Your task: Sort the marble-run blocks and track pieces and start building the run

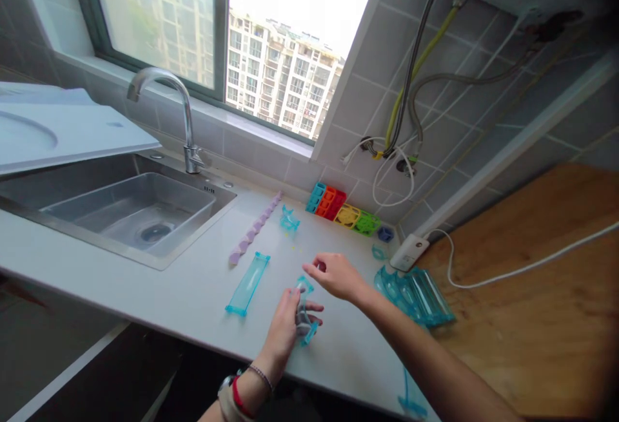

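Observation:
My left hand [284, 324] is closed around a translucent blue plastic piece [305, 288], held just above the white counter near its front edge. Greyish patches show on that piece between my fingers. Right above it, my right hand [336, 274] has its fingers curled in a pinch, and whatever is in them is hidden. To the left lies a long translucent blue plastic panel [249, 285] with flared ends. Farther back are a small curved blue plastic piece [289, 219] and a row of joined light purple pieces [255, 230]. Tiny yellow bits are scattered near the curved piece.
A sink [145, 216] with a tap [189, 125] is at the left, partly under a white board [72, 129]. Coloured plastic blocks [333, 204] line the wall. Several nested blue panels [416, 296] and a white power strip [410, 252] sit at the right.

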`<state>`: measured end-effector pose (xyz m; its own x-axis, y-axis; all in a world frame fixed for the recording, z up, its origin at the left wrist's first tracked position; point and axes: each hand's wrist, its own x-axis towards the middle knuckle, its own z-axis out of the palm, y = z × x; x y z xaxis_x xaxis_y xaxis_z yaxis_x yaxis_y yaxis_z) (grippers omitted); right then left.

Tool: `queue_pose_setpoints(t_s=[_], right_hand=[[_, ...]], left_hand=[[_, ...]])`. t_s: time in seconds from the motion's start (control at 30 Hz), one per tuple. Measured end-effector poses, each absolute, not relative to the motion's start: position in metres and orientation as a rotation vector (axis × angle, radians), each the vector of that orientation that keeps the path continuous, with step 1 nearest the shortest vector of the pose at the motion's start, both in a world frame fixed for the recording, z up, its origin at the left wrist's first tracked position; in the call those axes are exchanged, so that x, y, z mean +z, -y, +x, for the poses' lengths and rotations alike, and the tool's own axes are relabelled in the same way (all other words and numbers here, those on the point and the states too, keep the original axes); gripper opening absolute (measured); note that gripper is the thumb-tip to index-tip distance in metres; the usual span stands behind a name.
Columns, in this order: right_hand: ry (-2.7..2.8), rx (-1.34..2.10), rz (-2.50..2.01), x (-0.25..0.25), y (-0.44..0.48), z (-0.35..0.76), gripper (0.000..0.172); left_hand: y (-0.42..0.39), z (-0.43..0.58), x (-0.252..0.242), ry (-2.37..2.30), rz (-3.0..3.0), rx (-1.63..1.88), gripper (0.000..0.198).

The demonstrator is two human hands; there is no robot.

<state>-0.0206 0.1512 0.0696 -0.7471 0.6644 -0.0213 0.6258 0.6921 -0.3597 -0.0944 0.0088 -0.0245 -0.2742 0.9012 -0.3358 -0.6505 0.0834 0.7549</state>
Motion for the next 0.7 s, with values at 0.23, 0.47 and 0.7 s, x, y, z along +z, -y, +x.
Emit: queue_pose_setpoints(t_s=[0.23,0.47,0.7], right_hand=[[2.688,1.237,-1.196,0.067,-0.138,0.057,0.043],[2.642,1.071,-1.132,0.056,-0.170,0.082,0.023],[2.617,1.141,-1.096,0.044,-0.183,0.064,0.031]], left_hand=[[-0.055,-0.056,-0.005,-0.875,0.308,1.566,0.045],[-0.068,-0.044,0.007,-0.695,0.324,1.473,0.036],[-0.056,-0.064,0.011,-0.721,0.391,1.407,0.030]])
